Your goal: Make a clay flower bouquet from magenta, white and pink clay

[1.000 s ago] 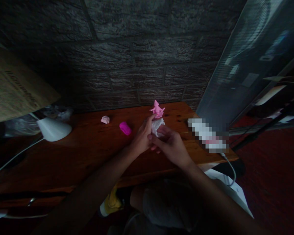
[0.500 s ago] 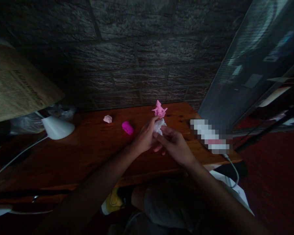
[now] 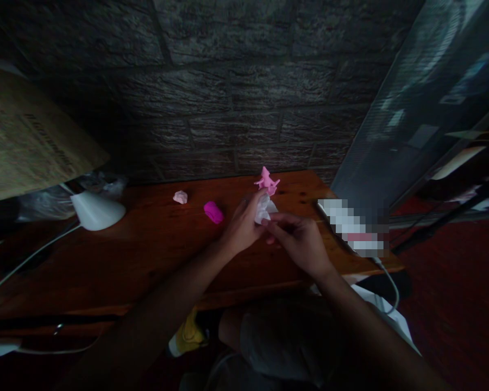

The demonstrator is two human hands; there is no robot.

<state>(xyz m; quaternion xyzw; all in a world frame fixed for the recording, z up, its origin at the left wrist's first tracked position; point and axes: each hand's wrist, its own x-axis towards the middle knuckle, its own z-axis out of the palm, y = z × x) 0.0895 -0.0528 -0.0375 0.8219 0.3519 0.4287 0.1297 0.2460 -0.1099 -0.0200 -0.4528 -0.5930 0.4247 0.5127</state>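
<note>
Just right of the frame's centre, our left hand (image 3: 240,228) and right hand (image 3: 299,244) both pinch a crumpled white paper wad (image 3: 264,209) above the reddish wooden desk (image 3: 146,255). We judge an uneven pull could tear it, or knock the pink folded paper figure (image 3: 267,181) just behind. Fingers are curled close, nearly shut.

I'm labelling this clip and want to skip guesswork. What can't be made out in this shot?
Head view:
- White lump: shape partly hidden by the left hand and right hand.
- Strip at the table's right end: pixelated.
- Brown board: print too dim, cut off by the left edge.
- Pink figure: too small for detail.
</note>
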